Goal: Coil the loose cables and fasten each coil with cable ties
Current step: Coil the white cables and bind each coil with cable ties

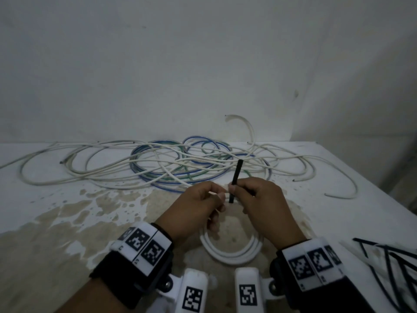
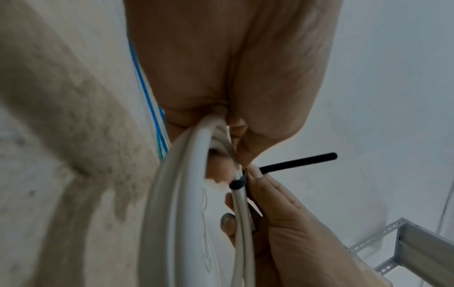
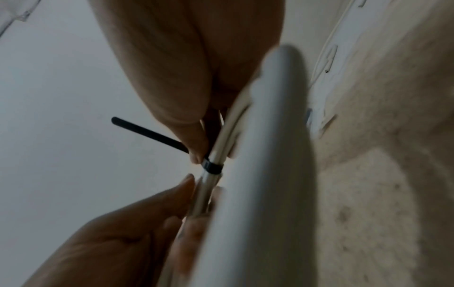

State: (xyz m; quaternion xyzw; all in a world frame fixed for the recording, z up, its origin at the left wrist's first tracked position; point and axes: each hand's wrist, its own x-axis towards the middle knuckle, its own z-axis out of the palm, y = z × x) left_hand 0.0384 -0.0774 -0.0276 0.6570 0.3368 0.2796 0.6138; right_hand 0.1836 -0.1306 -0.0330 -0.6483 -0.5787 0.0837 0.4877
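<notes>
White wall is seen behind a stained white tabletop [image 1: 67, 199], on which loose cables [image 1: 158, 163], white, blue and green, are spread in a tangle from the far left across to the far right. Nearer, at the middle of the tabletop, a white coil [image 1: 232, 254] is held up at its far edge by both hands, its near loops lying low between the wrists. The coil is gripped by the left hand [image 1: 198, 208], fingers curled round the bundled strands just left of a black tie [image 1: 234, 181]. In the left wrist view the tie [image 2: 237, 183] is seen wrapped round the strands of the coil [image 2: 191, 194], its free tail sticking out to the side. The tie is pinched by the right hand [image 1: 264, 206] at the point where it meets the coil, thumb and forefinger closed on it; in the head view the tail is seen pointing up and away. In the right wrist view the band [image 3: 212, 167] is seen snug round the strands. At the near right corner a heap of spare ties [image 1: 388, 263], black and white, is laid on the tabletop
</notes>
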